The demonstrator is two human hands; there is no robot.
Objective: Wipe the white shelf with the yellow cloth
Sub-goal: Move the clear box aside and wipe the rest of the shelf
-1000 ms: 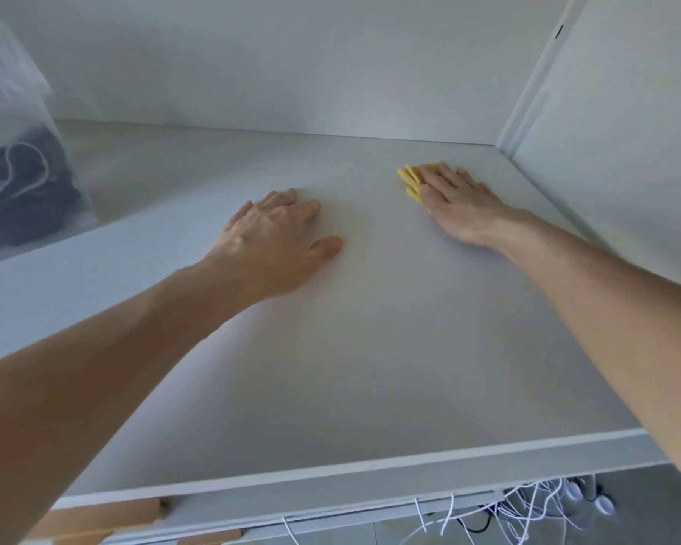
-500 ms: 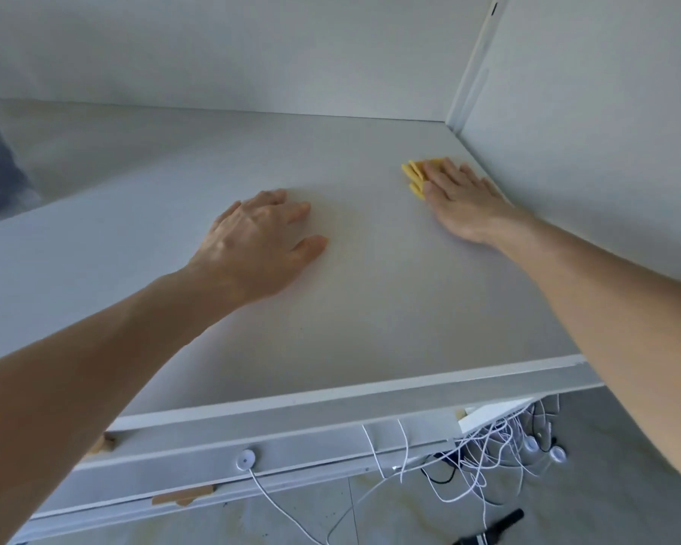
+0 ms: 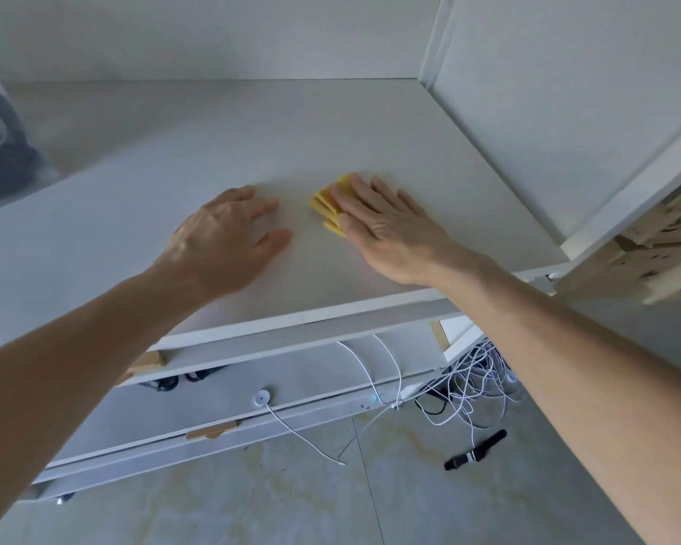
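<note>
The right hand (image 3: 386, 226) lies flat, palm down, on the folded yellow cloth (image 3: 327, 208), fingers spread and straight; its grip is open, pressing the cloth to the white shelf (image 3: 331, 123) rather than pinching it. A flat palm likely spreads pressure over the whole pad, which suits wiping better than a clenched hold. Only the cloth's left edge shows, peeking out at about 10 o'clock from the fingers (image 3: 360, 190); the rest is hidden beneath the hand.

The left hand (image 3: 225, 238) rests just beside it at 9 o'clock, also palm down with an open grip and nothing in it, apparently bracing the person against the shelf while they lean in.

The cloth sits near the middle of the shelf board, somewhat nearer the front edge, well apart from the side panel (image 3: 567, 112) at 3 o'clock. A blurred clear bag (image 3: 1, 151) stands at the far left. White cables (image 3: 468, 379) tangle on the floor below.
</note>
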